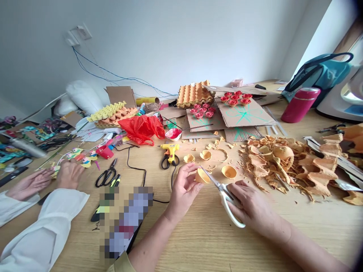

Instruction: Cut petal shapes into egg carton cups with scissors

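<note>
**Trimming egg-carton cups at the big craft table**

The wooden table [198, 241] was a mess, as usual. Over toward the right edge sat a big heap of torn carton scraps [286, 162]. At the far edge were flattened cardboard sheets [244, 113] carrying finished red paper roses [235, 97], with a stack of egg trays [194, 93] next to them. A red plastic bag [141, 128] lay left of the middle, and another person in white sleeves [42, 230] was working on their own thing at the left edge.

Near the middle of the table, just in front of me, my left hand [184, 189] pinched a small orange carton cup [202, 176] between thumb and fingertips, lifted a little off the wood. My right hand [252, 206] was clenched through the white handles of the scissors [224, 192], whose blades were opened against the cup's rim.

My take on the cup: featherlight, stiff but crumbly pulp, so it would crush or tear if squeezed hard. Best held by the base and lower wall, clear of the rim. A yellow glue gun [170, 150] and two trimmed cups [205, 155] lay just beyond, toward the far edge.
</note>
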### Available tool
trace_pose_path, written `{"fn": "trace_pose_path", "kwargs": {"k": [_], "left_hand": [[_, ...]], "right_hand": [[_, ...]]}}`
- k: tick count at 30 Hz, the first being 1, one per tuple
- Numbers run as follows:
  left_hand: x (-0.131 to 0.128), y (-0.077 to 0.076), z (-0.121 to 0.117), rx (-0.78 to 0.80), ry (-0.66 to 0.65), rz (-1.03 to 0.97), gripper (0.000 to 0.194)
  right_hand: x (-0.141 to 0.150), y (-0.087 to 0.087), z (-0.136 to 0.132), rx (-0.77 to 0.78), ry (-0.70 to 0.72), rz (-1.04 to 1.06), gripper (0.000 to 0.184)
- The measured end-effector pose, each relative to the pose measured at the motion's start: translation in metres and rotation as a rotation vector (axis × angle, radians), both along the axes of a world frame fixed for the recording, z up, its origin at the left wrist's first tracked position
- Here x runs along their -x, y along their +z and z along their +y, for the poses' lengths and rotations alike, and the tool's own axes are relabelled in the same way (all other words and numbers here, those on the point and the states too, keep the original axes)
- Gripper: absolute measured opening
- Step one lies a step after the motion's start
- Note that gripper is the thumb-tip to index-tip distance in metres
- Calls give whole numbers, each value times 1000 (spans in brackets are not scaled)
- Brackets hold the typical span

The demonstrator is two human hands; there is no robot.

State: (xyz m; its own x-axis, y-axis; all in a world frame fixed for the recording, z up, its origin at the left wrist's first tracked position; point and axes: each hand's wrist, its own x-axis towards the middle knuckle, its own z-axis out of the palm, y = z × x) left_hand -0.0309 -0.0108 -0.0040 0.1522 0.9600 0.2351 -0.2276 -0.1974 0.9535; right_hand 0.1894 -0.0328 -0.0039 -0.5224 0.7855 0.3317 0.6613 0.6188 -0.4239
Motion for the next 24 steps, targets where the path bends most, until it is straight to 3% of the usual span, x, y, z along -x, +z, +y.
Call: {"fn": "trace_pose_path", "kwargs": {"k": [5,10,16,21,24], "left_hand": [[2,7,0,248,-152,-177,44],[1,5,1,277,-169,-196,46],[4,2,2,173,-92,-67,46],[5,7,4,91,-38,28,48],[6,8,4,100,-58,24,49]], "right_hand": [[-2,0,4,59,-195,123,30],[-6,-2,5,166,-223,216,24],[-10,3,2,398,-110,446,20],[-6,5,3,772,22,685,36],[-5,8,4,857,41,737,44]]}}
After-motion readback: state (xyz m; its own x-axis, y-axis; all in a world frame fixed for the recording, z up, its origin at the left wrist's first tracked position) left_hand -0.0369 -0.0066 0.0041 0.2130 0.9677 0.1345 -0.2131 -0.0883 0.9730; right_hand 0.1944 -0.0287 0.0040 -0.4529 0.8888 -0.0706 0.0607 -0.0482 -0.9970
